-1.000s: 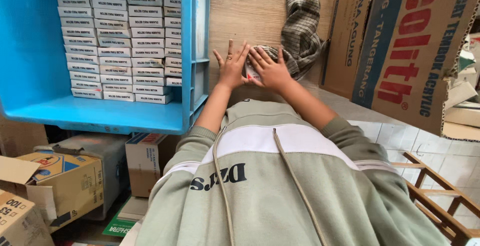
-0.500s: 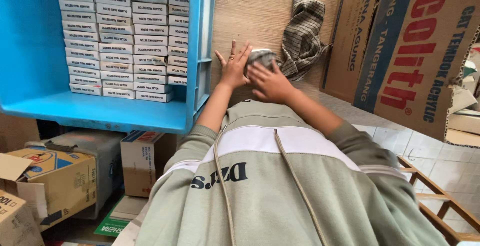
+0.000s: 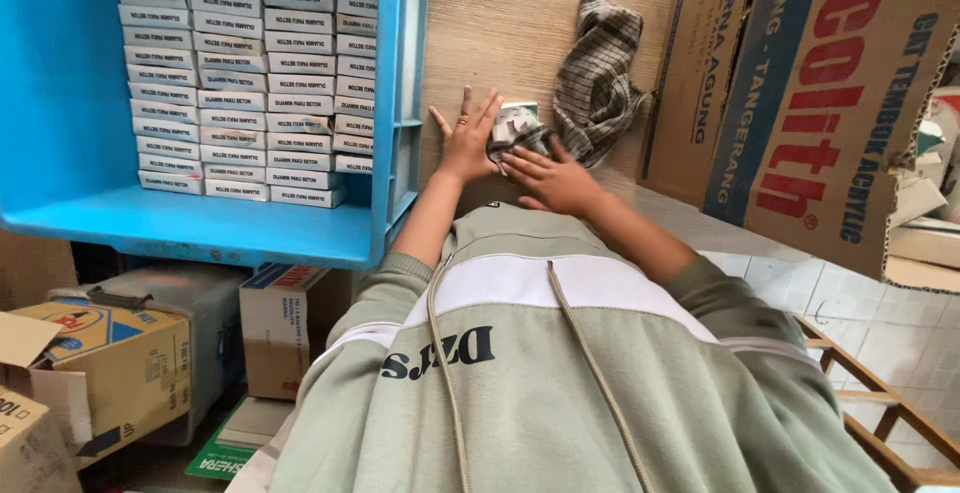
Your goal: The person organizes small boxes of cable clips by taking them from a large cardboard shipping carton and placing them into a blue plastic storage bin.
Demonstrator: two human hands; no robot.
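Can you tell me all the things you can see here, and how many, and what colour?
small flat boxes: many, white, stacked in rows inside the crate
crate: one, blue, on its side at the left
small box: one, white and green, on the wooden board under the hands
wooden board: one, light brown, behind the hands
cloth: one, grey checked, on the board right of the small box
big cartons: two, brown with red and blue print, at the right
cardboard boxes: several, brown, lower left
left hand: flat on the board
right hand: on the small box
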